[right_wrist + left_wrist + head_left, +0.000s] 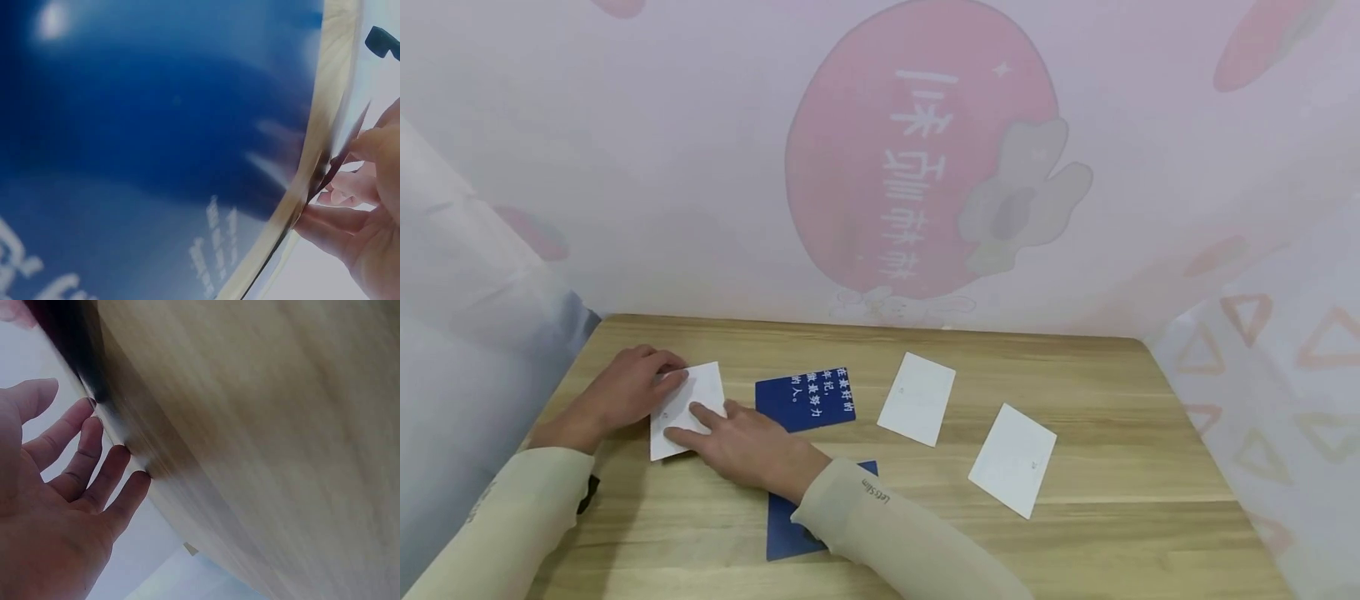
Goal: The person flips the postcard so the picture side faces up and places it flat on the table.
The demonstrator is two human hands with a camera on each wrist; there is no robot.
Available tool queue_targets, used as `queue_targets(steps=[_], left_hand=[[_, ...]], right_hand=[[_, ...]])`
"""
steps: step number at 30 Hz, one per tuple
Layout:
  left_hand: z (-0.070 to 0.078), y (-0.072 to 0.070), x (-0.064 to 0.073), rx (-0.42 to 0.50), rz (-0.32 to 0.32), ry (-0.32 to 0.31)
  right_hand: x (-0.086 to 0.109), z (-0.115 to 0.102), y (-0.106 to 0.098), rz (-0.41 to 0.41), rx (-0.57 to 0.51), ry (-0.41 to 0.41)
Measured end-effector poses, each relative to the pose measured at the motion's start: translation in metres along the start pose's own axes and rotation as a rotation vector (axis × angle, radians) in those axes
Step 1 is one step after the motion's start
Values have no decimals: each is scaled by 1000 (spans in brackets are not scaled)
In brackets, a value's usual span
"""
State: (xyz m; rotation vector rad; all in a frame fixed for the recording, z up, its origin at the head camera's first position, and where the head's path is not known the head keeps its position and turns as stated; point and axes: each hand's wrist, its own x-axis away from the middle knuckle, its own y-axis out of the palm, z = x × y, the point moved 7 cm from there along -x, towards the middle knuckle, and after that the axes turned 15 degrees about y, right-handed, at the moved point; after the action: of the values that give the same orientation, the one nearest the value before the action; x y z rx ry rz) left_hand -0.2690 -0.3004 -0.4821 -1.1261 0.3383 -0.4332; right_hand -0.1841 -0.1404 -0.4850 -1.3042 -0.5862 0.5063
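A white card (696, 393) with a tiny mark lies tilted at the table's left. My left hand (636, 387) is at its far left edge, thumb overlapping the white face; in the left wrist view, the hand's (69, 487) slightly bent fingertips meet the tabletop and its thumb stands apart. From the right, my right hand (748, 442) reaches across with two extended digits on the white face. In the right wrist view the card's dark side (340, 156) shows edge-on at a slant beside the right hand's (362, 200) fingers. A blue card (801, 404) with white characters lies beside that hand.
Another blue card (793, 537) lies partly under the right sleeve. Two white cards (917, 398) (1015, 461) rest askew on the right half of the wooden table (1120, 467). A printed curtain (715, 192) hangs along the table's back edge and sides.
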Motion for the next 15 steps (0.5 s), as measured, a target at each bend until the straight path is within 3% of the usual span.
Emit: queue_targets(steps=[10, 15], left_hand=[[-6, -1, 4, -5, 23, 10], [-3, -3, 3, 23, 35, 27]], right_hand=[[1, -4, 3, -22, -9, -24], [3, -7, -1, 27, 16, -32]])
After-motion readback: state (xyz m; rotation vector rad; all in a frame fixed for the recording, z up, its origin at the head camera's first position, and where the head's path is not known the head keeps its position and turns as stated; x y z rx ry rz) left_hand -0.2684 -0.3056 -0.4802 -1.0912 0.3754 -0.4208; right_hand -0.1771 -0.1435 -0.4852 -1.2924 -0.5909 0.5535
